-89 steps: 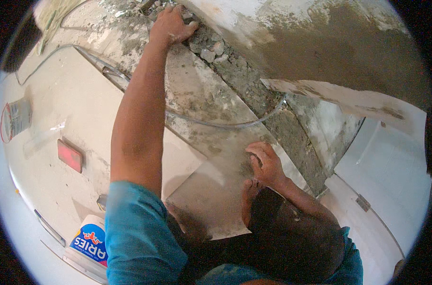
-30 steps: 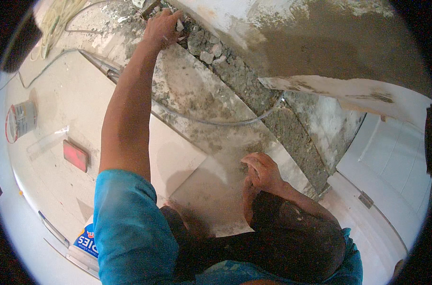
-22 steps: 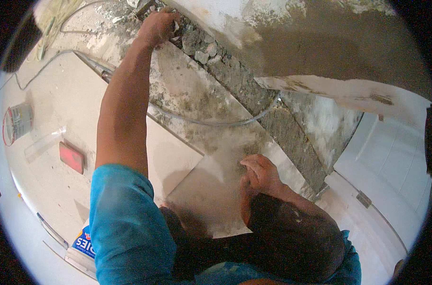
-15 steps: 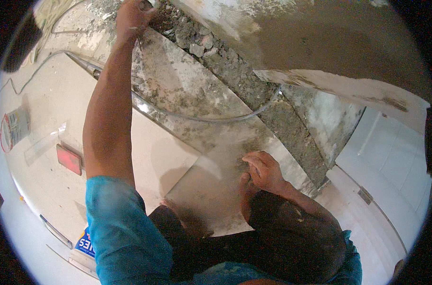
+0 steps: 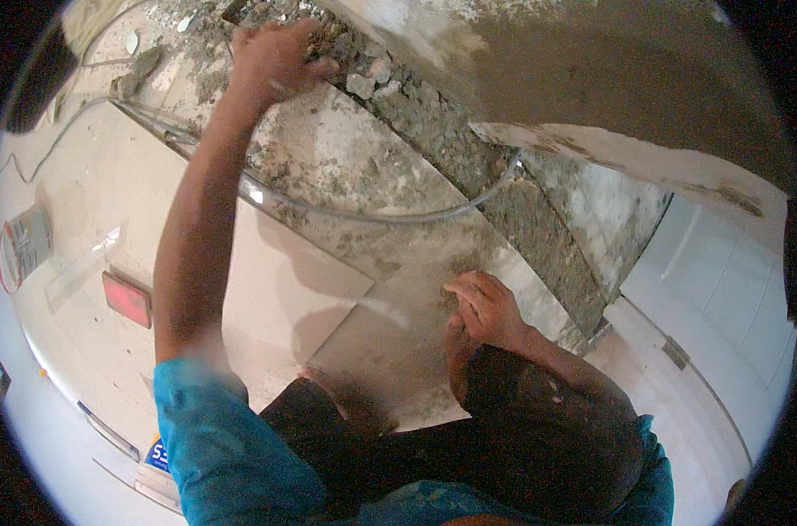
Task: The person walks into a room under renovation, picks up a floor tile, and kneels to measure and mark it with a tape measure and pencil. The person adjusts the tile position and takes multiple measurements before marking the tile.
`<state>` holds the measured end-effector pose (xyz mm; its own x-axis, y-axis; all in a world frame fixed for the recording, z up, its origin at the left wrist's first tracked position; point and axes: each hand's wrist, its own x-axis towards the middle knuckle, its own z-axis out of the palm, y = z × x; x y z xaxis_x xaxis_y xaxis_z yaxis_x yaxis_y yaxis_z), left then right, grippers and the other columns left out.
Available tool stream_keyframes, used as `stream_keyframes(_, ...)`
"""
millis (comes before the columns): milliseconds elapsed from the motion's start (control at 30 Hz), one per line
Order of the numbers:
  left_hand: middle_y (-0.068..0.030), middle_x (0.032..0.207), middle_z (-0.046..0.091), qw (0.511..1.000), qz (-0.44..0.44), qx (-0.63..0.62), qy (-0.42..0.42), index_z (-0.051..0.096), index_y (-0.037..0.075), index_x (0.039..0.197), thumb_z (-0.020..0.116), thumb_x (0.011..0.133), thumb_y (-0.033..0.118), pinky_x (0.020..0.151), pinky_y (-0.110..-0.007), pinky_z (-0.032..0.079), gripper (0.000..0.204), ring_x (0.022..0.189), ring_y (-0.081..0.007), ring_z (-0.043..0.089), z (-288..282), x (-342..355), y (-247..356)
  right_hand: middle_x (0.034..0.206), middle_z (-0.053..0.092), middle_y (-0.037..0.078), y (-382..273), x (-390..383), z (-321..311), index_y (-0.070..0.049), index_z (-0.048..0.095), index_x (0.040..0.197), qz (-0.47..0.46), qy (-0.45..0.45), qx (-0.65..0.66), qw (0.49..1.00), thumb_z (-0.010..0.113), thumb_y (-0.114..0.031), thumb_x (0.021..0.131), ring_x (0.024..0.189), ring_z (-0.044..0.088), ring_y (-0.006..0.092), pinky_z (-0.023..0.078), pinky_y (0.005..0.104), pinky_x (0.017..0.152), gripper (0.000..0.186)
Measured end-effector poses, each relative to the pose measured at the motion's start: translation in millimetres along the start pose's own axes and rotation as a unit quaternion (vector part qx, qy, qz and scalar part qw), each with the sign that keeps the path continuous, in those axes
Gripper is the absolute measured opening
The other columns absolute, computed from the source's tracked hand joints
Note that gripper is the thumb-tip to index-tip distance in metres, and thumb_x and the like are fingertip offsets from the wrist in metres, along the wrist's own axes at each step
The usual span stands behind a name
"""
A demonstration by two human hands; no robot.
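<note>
My left hand [image 5: 280,61] reaches far out over a strip of broken grey rubble [image 5: 433,131] along the wall's foot. Its thumb stands apart from the fingers, and I see nothing held. Beside the thumb sit pale stone chunks [image 5: 360,85]. A longer grey chunk [image 5: 137,74] rests on the tiles to the left of that hand. Close to my body, my right hand [image 5: 488,309] hangs past my bent knee, fingers loosely curled and nothing visible in them.
A clear hose [image 5: 389,216] curves across the dirty tiles [image 5: 346,175] into the rubble strip. On the left are a red rectangular object [image 5: 127,298] and a white bucket [image 5: 28,245]. A mud-stained wall [image 5: 591,70] rises at the upper right, with a white door [image 5: 714,280] below it.
My left hand has shifted right and slightly nearer, and its fingers have spread. A grey chunk now shows on the tiles to its left. My right hand stays nearly still.
</note>
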<state>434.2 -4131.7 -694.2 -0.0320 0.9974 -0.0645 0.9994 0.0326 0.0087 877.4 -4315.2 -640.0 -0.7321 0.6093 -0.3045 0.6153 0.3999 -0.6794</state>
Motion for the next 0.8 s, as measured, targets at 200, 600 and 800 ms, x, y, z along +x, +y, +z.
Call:
stream_keyframes(200, -0.0113, 0.097, 0.070, 1.000, 0.015, -0.012, -0.008, 0.059, 0.016, 0.114, 0.077, 0.071, 0.047, 0.082, -0.055, 0.042, 0.056, 0.096, -0.0308, 0.067, 0.8, -0.1, 33.6, 0.104, 0.063, 0.016, -4.7, 3.3, 2.7, -0.006, 0.064, 0.109, -0.025, 0.042, 0.026, 0.998, 0.056, -0.004, 0.085, 0.094, 0.063, 0.0364, 0.053, 0.0446, 0.082, 0.025)
stream_keyframes(600, -0.0214, 0.112, 0.059, 0.988, 0.033, -0.148, 0.015, 0.055, 0.007, 0.119, 0.081, 0.067, 0.039, 0.087, -0.047, 0.053, 0.067, 0.098, -0.0419, 0.063, -1.3, 3.6, 42.6, 0.116, 0.061, 0.011, -4.4, 4.2, 5.5, -0.016, 0.062, 0.121, -0.006, -0.002, 0.020, 1.000, 0.061, -0.010, 0.080, 0.102, 0.061, 0.0347, 0.052, 0.0451, 0.088, 0.042)
stream_keyframes(800, -0.0239, 0.128, 0.046, 0.959, 0.039, -0.261, 0.105, 0.047, 0.009, 0.127, 0.083, 0.067, 0.033, 0.092, -0.047, 0.051, 0.074, 0.113, -0.0439, 0.055, 7.4, -10.6, 77.4, 0.103, 0.063, 0.014, -7.2, 7.1, 8.1, -0.008, 0.065, 0.112, -0.057, 0.035, -0.004, 0.998, 0.057, -0.004, 0.083, 0.096, 0.063, 0.0350, 0.053, 0.0442, 0.083, 0.030)
